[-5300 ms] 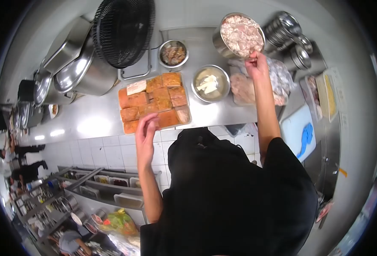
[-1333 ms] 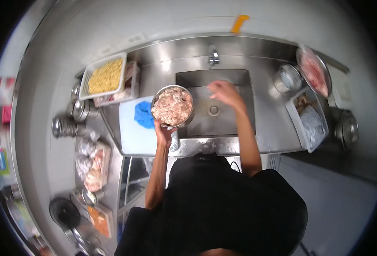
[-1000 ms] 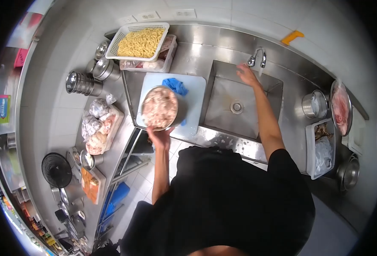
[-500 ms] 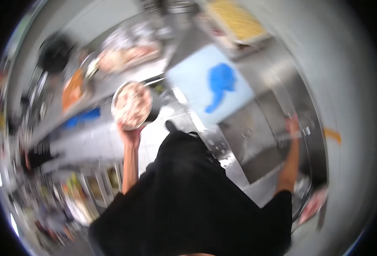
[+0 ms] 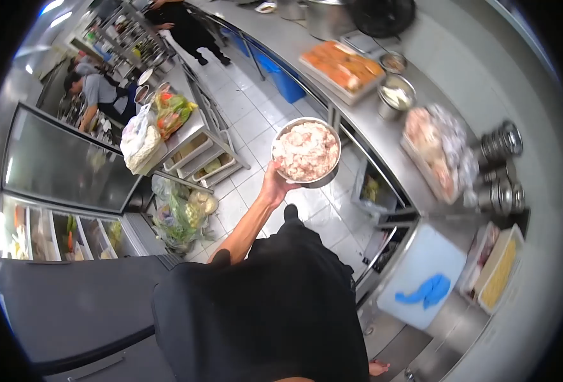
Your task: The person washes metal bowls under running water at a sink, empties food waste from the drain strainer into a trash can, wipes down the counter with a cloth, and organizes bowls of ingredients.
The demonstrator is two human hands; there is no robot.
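My left hand (image 5: 274, 184) grips the near-left rim of a round metal bowl (image 5: 338, 167), thumb near the edge. The bowl is heaped with pale pink raw meat (image 5: 307, 151), apparently chopped. It is held out over the tiled floor, beyond my black clothing. Only a small part of my right hand (image 5: 379, 367) shows at the bottom edge, by the sink. My body hides the rest of it, so its grip is unclear. Near that side, a blue glove (image 5: 426, 291) lies crumpled on a white cutting board (image 5: 401, 274).
A steel counter (image 5: 351, 118) on the right bears an orange-filled tray (image 5: 342, 67), bagged meat (image 5: 431, 149) and a yellow-filled tub (image 5: 498, 275). On the left are a glass-door fridge (image 5: 65, 159), a vegetable trolley (image 5: 195, 137) and bagged greens (image 5: 176, 216). Co-workers (image 5: 100, 95) stand farther off.
My view has swung left toward the aisle and fridge. The bowl stays in my left hand. My right hand, stretched over the sink before, is now mostly out of sight.
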